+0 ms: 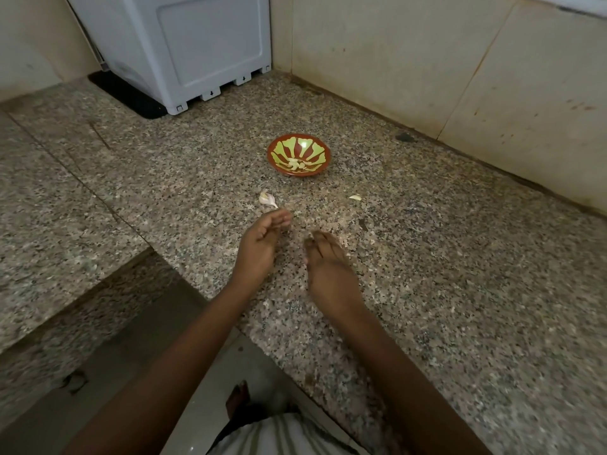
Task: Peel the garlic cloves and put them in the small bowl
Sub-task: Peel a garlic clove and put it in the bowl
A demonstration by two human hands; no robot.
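Observation:
A small red and green bowl [298,155] stands on the granite counter [427,274] and holds a few peeled garlic cloves [297,164]. An unpeeled clove [267,199] with loose papery skin lies in front of the bowl, just beyond my left hand [262,244]. That hand's fingers are loosely curled with the tips together, and nothing shows between them. A small pale garlic piece [355,197] lies to the right. My right hand [328,270] hovers palm down with fingers straight, holding nothing.
A white appliance [184,47] on a black mat stands at the back left. Tiled walls close off the back and right. The counter's front edge drops to a lower granite ledge [65,224] and the floor on the left. Skin flakes dot the counter.

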